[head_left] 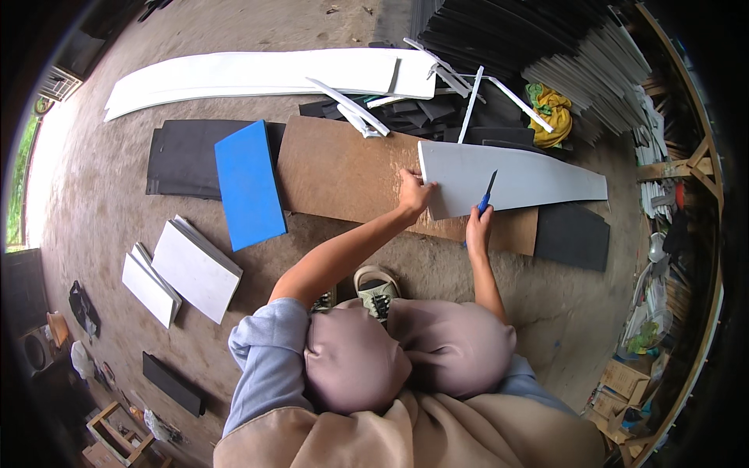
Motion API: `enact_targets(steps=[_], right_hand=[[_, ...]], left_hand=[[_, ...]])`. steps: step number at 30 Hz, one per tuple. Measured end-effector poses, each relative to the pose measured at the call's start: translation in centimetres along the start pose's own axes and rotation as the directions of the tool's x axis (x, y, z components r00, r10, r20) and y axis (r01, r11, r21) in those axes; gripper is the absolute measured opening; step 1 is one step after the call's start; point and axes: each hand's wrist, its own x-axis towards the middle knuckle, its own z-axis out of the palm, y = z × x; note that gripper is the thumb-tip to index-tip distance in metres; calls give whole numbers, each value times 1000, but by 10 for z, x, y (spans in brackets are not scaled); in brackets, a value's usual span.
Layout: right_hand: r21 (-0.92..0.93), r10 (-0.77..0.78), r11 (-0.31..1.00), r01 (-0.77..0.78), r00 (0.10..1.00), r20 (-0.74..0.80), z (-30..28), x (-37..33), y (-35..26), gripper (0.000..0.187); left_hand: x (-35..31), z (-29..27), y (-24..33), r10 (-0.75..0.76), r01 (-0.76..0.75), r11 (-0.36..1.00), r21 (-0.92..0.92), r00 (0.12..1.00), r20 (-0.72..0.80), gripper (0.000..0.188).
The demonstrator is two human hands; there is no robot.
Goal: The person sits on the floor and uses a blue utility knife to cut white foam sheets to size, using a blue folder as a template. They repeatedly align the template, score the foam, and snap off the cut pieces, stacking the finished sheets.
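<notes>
Grey sheet (515,178) lies over the right part of the board (343,168), from its far edge almost to its near edge, and runs well past its right end. Nearest on the floor (343,238), off to the left, is a black strip (173,384); the knees (359,359) are bent, with a shoe (379,299) showing just beyond them. Two white stacks (199,269) lie side by side left of the shoe, short of the board.

The right hand (478,228) is near the board's near edge, fingers clamped round the blue handle of a knife (487,195) — its dark blade points away, over the sheet. The left hand (414,193) is at the sheet's left edge, thumb against that edge and the other fingers bent; whether they pinch the sheet I cannot tell.

By the board's left end a blue sheet (251,186) slants across dark sheets (181,160); another dark sheet (573,235) shows beside the near right corner. Beyond the far edge are white offcuts (355,111), a yellow cloth (552,115) and a long white sheet (257,76) — then, at the far right, dark stacks (499,39).
</notes>
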Motion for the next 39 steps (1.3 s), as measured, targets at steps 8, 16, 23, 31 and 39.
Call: enact_targets(steps=[8, 16, 23, 31, 39], right_hand=[[110, -33, 994, 26, 998, 56, -1, 19, -43, 20], [-93, -494, 823, 561, 786, 372, 94, 0, -95, 29], [-269, -486, 676, 686, 689, 538, 144, -25, -112, 53], [-296, -529, 650, 700, 696, 486, 156, -17, -98, 67], [-283, -523, 652, 703, 688, 503, 155, -21, -96, 62]], left_hand=[[-6, -95, -14, -13, 24, 998, 54, 981, -194, 44], [-5, -279, -11, 141, 60, 938, 342, 834, -534, 37], [-73, -274, -40, -117, 372, 925, 80, 478, -871, 44], [-74, -283, -54, -610, -120, 480, -869, 667, -428, 52], [-103, -353, 11, 481, -496, 798, 341, 185, -857, 27]])
